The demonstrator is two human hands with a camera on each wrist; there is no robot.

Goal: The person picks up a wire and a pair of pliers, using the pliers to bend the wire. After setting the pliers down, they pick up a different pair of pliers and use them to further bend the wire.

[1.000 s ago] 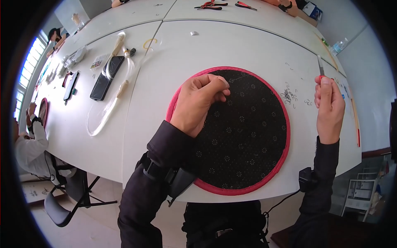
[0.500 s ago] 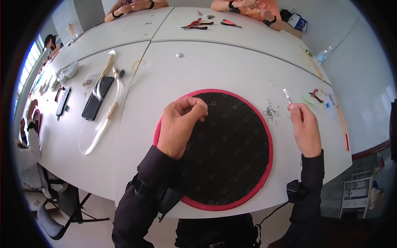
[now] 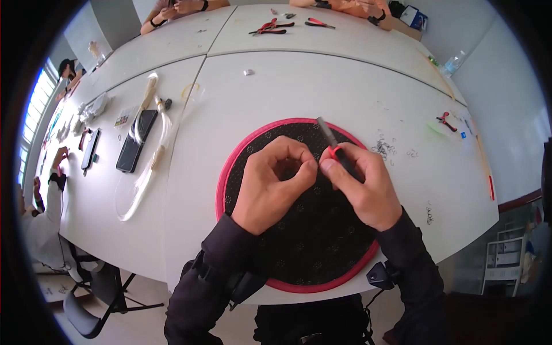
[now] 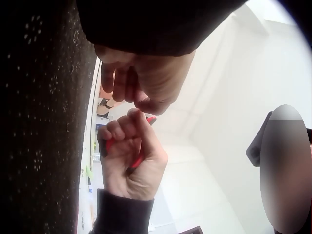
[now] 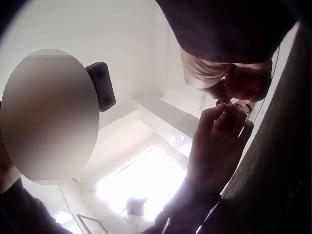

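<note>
My right hand (image 3: 369, 190) is gripping the tool (image 3: 346, 164); my left hand (image 3: 265, 192) is curling, contents unclear. By loosening, I'm risking dropping the tool.

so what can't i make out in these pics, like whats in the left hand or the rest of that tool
- Anything pinched in the left hand: too fine to tell in the head view.
- Lower end of the tool: hidden by the right hand in the head view.
- What the small dark pieces are: too small in the head view.
- People across the table: cut off by the head view's top edge.
</note>
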